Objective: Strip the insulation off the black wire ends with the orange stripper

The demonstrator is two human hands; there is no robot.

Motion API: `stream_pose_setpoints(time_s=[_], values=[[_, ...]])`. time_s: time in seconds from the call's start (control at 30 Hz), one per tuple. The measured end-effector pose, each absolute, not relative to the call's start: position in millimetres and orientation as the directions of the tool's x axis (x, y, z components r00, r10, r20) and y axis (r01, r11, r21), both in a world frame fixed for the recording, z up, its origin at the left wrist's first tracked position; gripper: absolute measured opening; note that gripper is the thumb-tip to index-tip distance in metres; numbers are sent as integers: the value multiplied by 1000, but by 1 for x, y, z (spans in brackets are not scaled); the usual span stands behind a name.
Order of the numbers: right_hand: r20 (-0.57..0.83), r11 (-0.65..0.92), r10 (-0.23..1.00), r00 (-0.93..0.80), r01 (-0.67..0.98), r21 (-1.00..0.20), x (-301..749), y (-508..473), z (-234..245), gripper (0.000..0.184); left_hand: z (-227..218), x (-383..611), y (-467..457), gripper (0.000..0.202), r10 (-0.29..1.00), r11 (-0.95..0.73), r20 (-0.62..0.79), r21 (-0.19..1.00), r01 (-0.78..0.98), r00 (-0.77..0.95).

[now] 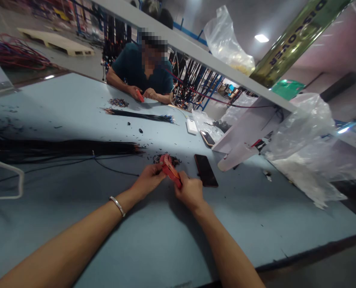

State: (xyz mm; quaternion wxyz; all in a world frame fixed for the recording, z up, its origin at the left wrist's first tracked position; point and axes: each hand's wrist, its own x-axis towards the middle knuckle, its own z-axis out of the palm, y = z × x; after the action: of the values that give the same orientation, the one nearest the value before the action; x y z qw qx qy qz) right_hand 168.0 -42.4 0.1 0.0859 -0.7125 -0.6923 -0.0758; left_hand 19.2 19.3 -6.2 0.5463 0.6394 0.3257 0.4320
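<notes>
My right hand (pixel 190 192) is closed round the handles of a red hand tool (pixel 169 168) over the blue table (pixel 75 224). My left hand (pixel 149 180) pinches something small at the tool's jaws; what it holds is too small to make out. A thin black wire (pixel 111 169) runs from my left hand toward a long bundle of black wires (pixel 60 149) lying to the left. A small heap of dark wire scraps (pixel 175 161) lies just beyond the tool.
A black phone (pixel 206 170) lies right of my hands. Another phone (pixel 208 138) and a white device (pixel 191 126) lie farther back. Across the table a person (pixel 141 70) holds a red tool beside another wire bundle (pixel 141 115). Plastic bags (pixel 304 140) crowd the right.
</notes>
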Motion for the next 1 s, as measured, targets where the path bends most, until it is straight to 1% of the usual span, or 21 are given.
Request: stream_pose_setpoints(time_s=[0.1, 0.17, 0.2, 0.23, 0.27, 0.3, 0.33, 0.37, 0.4, 0.43, 0.47, 0.5, 0.53, 0.63, 0.7, 0.77, 0.9, 1.0], values=[[225, -35, 973, 45, 998, -46, 168, -42, 1, 20, -6, 18, 19, 27, 868, -202, 195, 979, -34, 457], [238, -45, 969, 69, 993, -106, 170, -41, 3, 20, -5, 17, 18, 26, 875, -227, 195, 974, 19, 443], [250, -52, 964, 92, 985, -162, 171, -41, 5, 20, -4, 16, 18, 25, 883, -242, 196, 969, 56, 426], [264, -56, 957, 122, 968, -244, 173, -40, 7, 19, -3, 15, 18, 24, 895, -257, 198, 962, 98, 400], [269, -47, 951, 151, 932, -359, 176, -40, 9, 19, -2, 14, 18, 23, 910, -270, 203, 952, 144, 361], [262, -27, 948, 182, 863, -504, 178, -40, 11, 19, -1, 13, 18, 22, 926, -279, 212, 941, 189, 311], [233, 3, 951, 204, 745, -667, 180, -41, 13, 19, -1, 12, 19, 22, 941, -284, 225, 931, 230, 253], [180, 26, 961, 212, 576, -817, 182, -42, 14, 21, 0, 11, 20, 22, 953, -282, 236, 922, 265, 192], [115, 32, 973, 200, 374, -927, 184, -44, 14, 23, 0, 9, 22, 22, 961, -272, 243, 917, 291, 134], [47, 17, 984, 172, 174, -985, 185, -45, 14, 26, -1, 8, 23, 23, 966, -259, 246, 917, 304, 84], [-15, -16, 990, 139, 3, -1000, 186, -48, 14, 28, -1, 7, 25, 23, 968, -248, 246, 919, 306, 45], [-67, -53, 992, 108, -128, -990, 186, -50, 12, 29, -2, 6, 26, 23, 969, -240, 245, 923, 301, 22], [-104, -84, 991, 80, -222, -971, 186, -52, 10, 29, -2, 6, 27, 23, 970, -237, 244, 925, 296, 13], [-153, -127, 987, 39, -383, -915, 187, -56, 4, 28, -5, 5, 29, 22, 970, -238, 239, 928, 287, 31], [-146, -111, 988, 47, -434, -894, 187, -56, 0, 27, -6, 6, 29, 22, 972, -233, 233, 933, 273, 34], [-125, -85, 990, 60, -450, -889, 187, -56, -2, 27, -6, 6, 29, 21, 970, -239, 243, 936, 258, 16], [-99, -74, 994, 38, -415, -907, 186, -56, -3, 27, -6, 4, 30, 20, 955, -248, 279, 937, 247, -98], [-109, -91, 994, 25, -385, -919, 184, -57, -3, 27, -8, 3, 33, 19, 951, -223, 257, 955, 194, -174]])
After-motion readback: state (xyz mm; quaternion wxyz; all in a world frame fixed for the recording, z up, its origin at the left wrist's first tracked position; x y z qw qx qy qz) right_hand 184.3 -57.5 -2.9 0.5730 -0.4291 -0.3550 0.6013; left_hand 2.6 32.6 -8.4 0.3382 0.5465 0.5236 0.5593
